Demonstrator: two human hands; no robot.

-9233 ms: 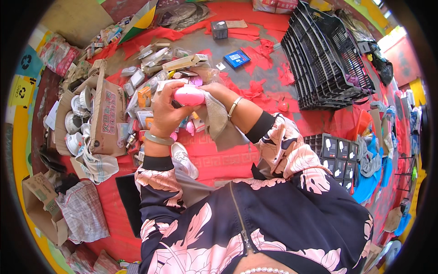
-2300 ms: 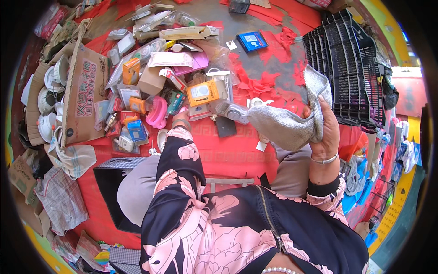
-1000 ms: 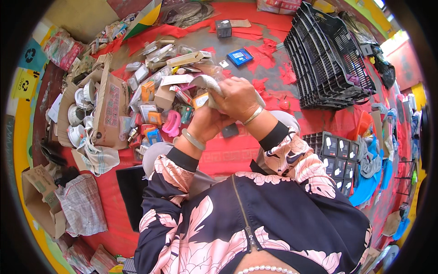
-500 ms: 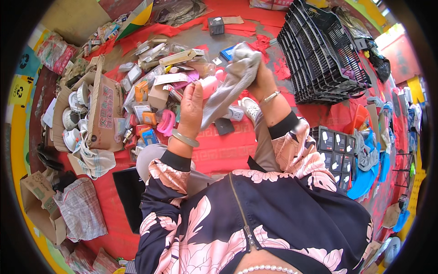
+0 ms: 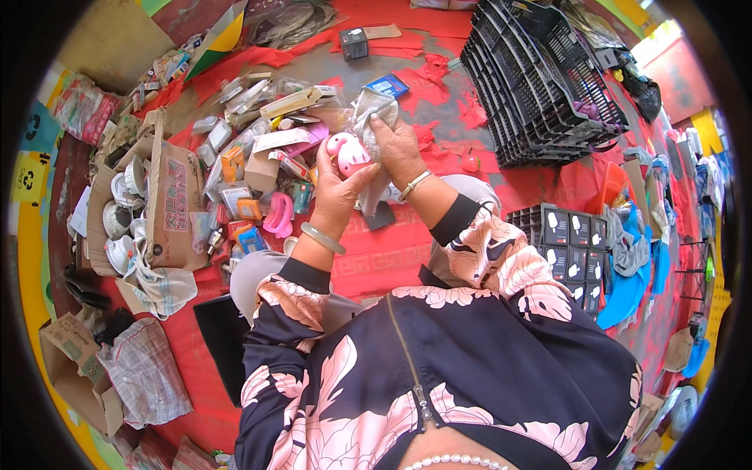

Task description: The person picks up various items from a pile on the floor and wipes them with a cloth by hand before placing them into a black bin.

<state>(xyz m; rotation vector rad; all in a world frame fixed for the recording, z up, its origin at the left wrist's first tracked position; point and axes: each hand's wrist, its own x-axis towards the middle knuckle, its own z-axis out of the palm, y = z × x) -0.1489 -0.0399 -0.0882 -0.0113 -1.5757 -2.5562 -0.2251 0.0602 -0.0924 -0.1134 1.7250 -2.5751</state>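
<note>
In front of me, my left hand (image 5: 334,189) is closed around a small rounded pink item (image 5: 351,153) with white and dark markings; its exact kind is unclear. A light grey cloth (image 5: 371,113) is gripped in my right hand (image 5: 398,149). The cloth lies against the right side of the pink item, and its lower end hangs between my wrists. Just beyond and left of my left hand is a loose pile of small packaged goods (image 5: 270,141). Beside that pile lies a bright pink curved piece (image 5: 278,215).
Stacked black plastic crates (image 5: 540,86) stand at the far right. An open cardboard box (image 5: 178,207) with white round items is at left. Small black boxes (image 5: 574,262) sit near my right elbow. A blue box (image 5: 388,85) and a black box (image 5: 354,45) lie farther off.
My right hand has come down and left, bringing the cloth from a raised, stretched position to the pink item. My left hand has turned, and the pink item now shows in it.
</note>
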